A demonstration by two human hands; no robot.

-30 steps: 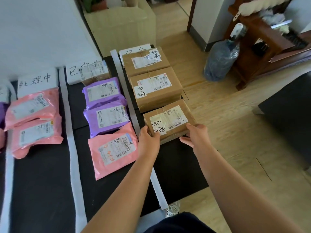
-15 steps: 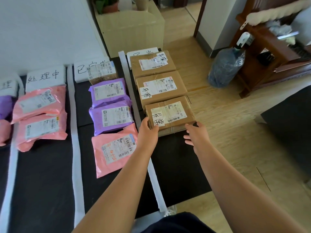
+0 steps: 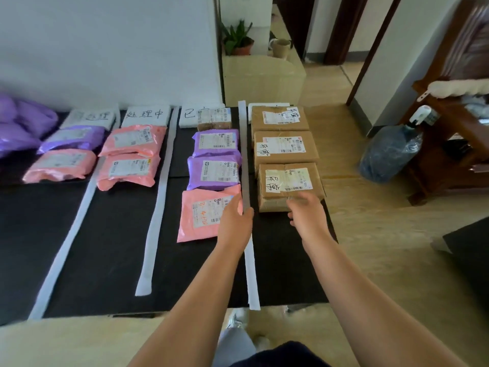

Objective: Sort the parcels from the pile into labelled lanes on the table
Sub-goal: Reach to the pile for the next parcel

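A black table (image 3: 105,234) is split into lanes by white strips (image 3: 156,207), with handwritten label cards (image 3: 144,113) at the far end. Three brown boxes fill the rightmost lane; the nearest brown box (image 3: 288,181) lies flat behind the middle one (image 3: 284,147). My right hand (image 3: 307,215) hovers at its near edge, fingers apart, holding nothing. My left hand (image 3: 235,221) is open over the strip beside a pink mailer (image 3: 203,215). Purple mailers (image 3: 214,172) and a small brown box (image 3: 214,119) lie beyond it. A pile of purple bags (image 3: 21,125) sits far left.
Two pink mailers (image 3: 127,169) lie in the second lane, and a purple and a pink mailer (image 3: 60,164) in the first. The table's right edge runs beside the boxes. On the floor to the right stand a blue water bottle (image 3: 389,152) and wooden furniture (image 3: 449,154).
Both hands have let go of the nearest brown box and drawn back toward me. The box rests in the rightmost lane. My view has swung left.
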